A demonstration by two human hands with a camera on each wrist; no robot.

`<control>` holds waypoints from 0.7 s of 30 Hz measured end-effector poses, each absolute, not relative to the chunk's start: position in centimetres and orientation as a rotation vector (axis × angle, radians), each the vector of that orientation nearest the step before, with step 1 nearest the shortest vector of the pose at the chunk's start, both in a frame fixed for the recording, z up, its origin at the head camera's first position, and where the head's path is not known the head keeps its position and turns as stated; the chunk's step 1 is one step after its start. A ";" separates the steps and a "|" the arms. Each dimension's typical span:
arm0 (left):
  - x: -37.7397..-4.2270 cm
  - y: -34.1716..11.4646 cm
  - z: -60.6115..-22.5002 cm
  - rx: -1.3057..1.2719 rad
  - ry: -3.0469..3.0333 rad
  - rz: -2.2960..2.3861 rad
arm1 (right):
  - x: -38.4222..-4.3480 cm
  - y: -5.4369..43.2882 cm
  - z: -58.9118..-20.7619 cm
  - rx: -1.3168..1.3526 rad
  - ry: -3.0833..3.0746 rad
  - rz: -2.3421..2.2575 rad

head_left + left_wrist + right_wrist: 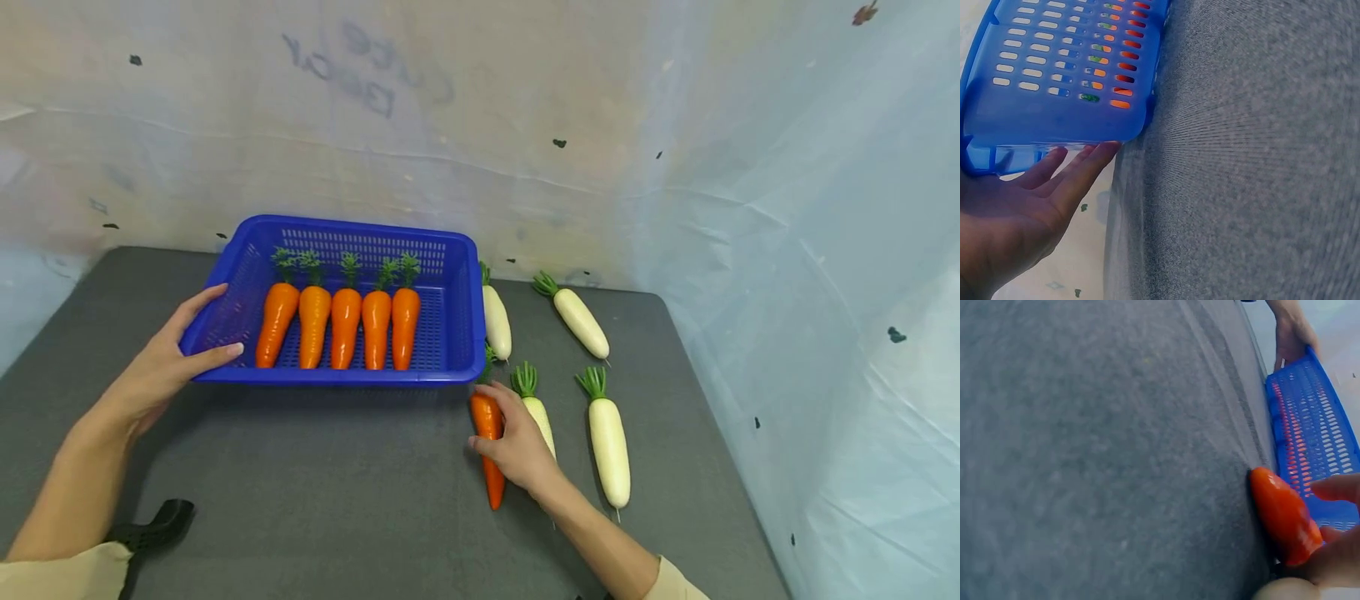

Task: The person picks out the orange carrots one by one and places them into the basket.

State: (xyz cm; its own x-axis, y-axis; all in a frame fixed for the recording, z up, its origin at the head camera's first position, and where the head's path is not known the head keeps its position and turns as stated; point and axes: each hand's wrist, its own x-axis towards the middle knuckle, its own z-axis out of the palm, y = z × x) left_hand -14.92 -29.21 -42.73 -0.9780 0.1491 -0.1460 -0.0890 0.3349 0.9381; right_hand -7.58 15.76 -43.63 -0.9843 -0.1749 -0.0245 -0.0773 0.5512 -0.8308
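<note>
My left hand (176,350) holds the left end of a blue plastic basket (465,333), thumb over its front rim. In the left wrist view, the fingers (1085,175) reach along the outside of the basket. Several orange carrots (346,325) lie side by side in it, green tops toward the back. My right hand (517,437) is over a loose carrot (489,417) by the basket's front right corner. Its thumb and fingers are spread around the carrot. A gap shows between a fingertip and the carrot (1282,512) in the right wrist view.
Several white radishes with green stalks lie right of the basket, one (610,450) near the right hand and another (581,321) farther back. One is partly covered by my right hand. The dark grey table (337,500) meets a pale plastic sheet (487,108) behind.
</note>
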 end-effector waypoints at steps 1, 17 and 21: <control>-14.9 -29.2 -42.7 0.063 2.393 1.705 | -7.6 15.8 -43.7 -0.224 2.716 -1.340; -14.9 -29.1 -42.5 0.045 2.398 1.695 | -8.9 16.6 -43.6 -0.248 2.828 -1.035; -14.9 -29.0 -42.7 0.048 2.390 1.702 | -9.1 16.8 -43.5 -0.257 2.807 -1.105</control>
